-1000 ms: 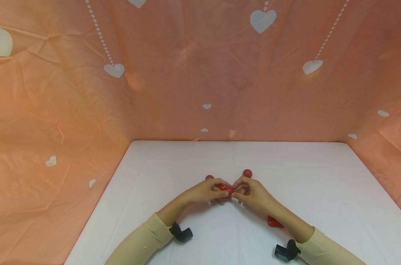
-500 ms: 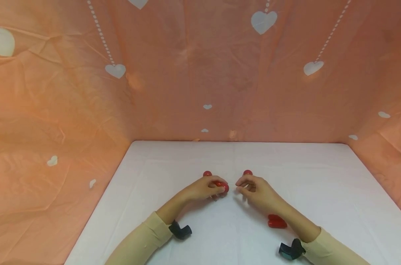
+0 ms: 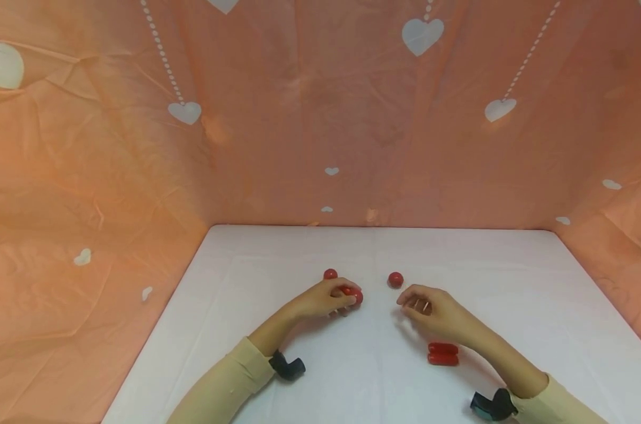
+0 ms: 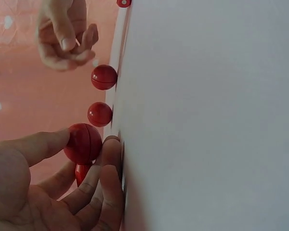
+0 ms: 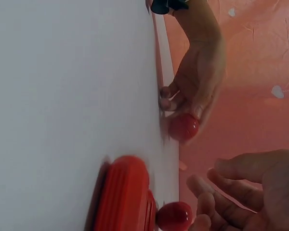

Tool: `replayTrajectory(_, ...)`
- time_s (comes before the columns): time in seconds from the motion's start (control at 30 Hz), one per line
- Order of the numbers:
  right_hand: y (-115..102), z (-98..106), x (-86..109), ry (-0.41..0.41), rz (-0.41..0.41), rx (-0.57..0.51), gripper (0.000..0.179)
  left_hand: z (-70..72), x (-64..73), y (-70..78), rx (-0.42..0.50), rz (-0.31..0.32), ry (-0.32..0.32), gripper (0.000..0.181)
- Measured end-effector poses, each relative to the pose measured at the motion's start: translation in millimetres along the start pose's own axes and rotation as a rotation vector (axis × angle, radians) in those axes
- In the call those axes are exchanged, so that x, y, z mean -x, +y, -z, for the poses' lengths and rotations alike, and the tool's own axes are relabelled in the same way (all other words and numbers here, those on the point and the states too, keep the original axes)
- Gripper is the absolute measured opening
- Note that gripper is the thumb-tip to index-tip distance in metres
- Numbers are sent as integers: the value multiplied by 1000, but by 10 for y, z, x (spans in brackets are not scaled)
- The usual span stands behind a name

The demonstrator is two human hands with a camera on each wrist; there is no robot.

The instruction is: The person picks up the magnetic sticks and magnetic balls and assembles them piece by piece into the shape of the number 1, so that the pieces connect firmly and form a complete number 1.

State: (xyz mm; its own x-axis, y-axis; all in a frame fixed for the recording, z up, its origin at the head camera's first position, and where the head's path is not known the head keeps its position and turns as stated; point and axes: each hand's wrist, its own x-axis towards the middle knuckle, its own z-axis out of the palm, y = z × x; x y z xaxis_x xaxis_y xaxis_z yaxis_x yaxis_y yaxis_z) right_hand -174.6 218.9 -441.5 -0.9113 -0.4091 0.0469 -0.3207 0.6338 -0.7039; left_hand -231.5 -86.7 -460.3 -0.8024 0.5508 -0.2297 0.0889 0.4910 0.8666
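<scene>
My left hand (image 3: 322,298) pinches a glossy red ball (image 4: 83,144) between thumb and fingers. Below it, a red rod (image 4: 82,172) shows among those fingers, touching or joined to the ball. Just beyond the same hand, another red ball (image 3: 330,274) peeks out; whether it connects to the held piece is hidden. My right hand (image 3: 437,309), fingers loosely bent, hovers over the table with nothing in it. Nearest to it are a loose red ball (image 3: 396,280) and a pair of red rods (image 3: 443,354) lying side by side.
A white-covered table (image 3: 278,247) spreads under both hands. Orange cloth with pale hearts (image 3: 352,118) rises behind it and along the sides. Black wrist cameras (image 3: 287,366) hang near both sleeves. In the left wrist view, two balls stand beyond the held one, including a farther ball (image 4: 104,77).
My right hand has drawn away from the held ball and shifted right, uncovering the loose ball and both rods. My left hand, with its ball, has moved slightly left and away from me.
</scene>
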Motion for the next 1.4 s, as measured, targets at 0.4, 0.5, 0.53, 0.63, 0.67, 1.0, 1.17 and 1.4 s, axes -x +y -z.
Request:
replayTrajectory(0.4,107,255,279,-56,-2,55,16,-5,1,-1,54,8,-15,27)
replayTrajectory(0.5,140,306,341,-108,-29,46,17,-6,6,3,53,5,-10,26)
replayTrajectory(0.53,155,319,365,-126,-38,43,18,-6,8,6,53,3,-9,26)
replayTrajectory(0.63,212,351,429,-161,-23,38,20,-5,10,12,50,1,-11,26)
replayTrajectory(0.67,231,357,449,-168,-11,34,20,-4,11,13,49,1,-13,26)
replayTrajectory(1.0,329,352,545,-236,-16,-18,20,28,35,1,54,-13,-46,27)
replayTrajectory(1.17,330,353,562,-262,-64,-7,18,34,29,-4,44,-8,-46,26)
replayTrajectory(1.4,330,341,573,-269,-63,-31,16,41,21,16,43,-4,-51,26)
